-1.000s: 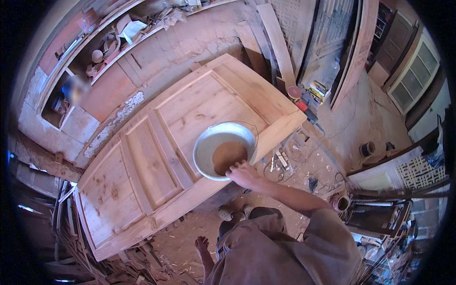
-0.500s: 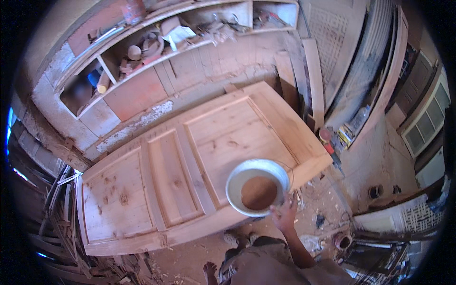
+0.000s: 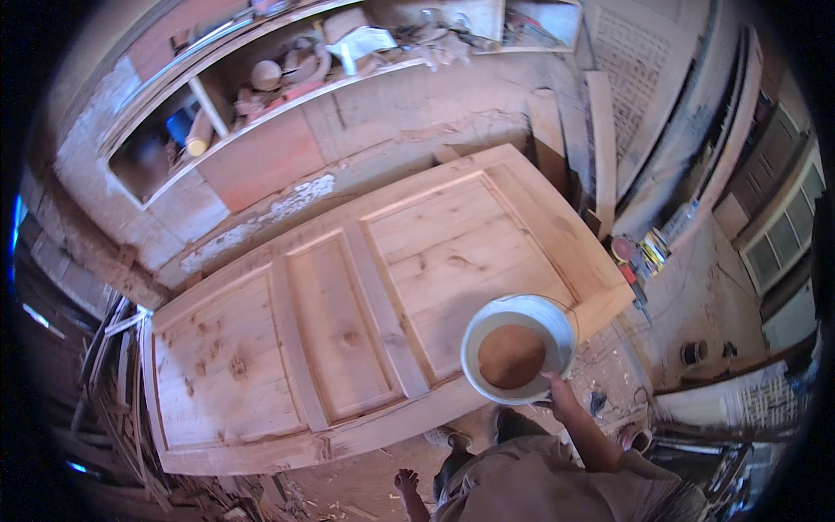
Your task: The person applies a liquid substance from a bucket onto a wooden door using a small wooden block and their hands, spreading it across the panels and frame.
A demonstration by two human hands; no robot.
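Note:
A pale bucket (image 3: 477, 337) with a thin wire handle is gripped at its near right rim by my right hand (image 3: 558, 397). Brown material (image 3: 511, 357) covers its bottom; whether this is powder or liquid I cannot tell. The bucket overlaps the near right edge of a wooden panel door (image 3: 470, 261), which lies flat and shows knots and recessed panels. Low beside my body, my left hand (image 3: 407, 480) hangs with its fingers apart and nothing in it, short of the door's near edge.
Behind the door runs a wall shelf (image 3: 304, 96) packed with tools and scraps. Boards (image 3: 602, 143) lean at the back right. A red-handled tool (image 3: 635, 285) lies past the door's right corner. Wood strips (image 3: 122, 409) pile at the left; shavings litter the floor.
The view has shifted, so the scene sits further right. The bucket, still in my right hand, has moved somewhat right relative to the door. My left hand remains low and empty.

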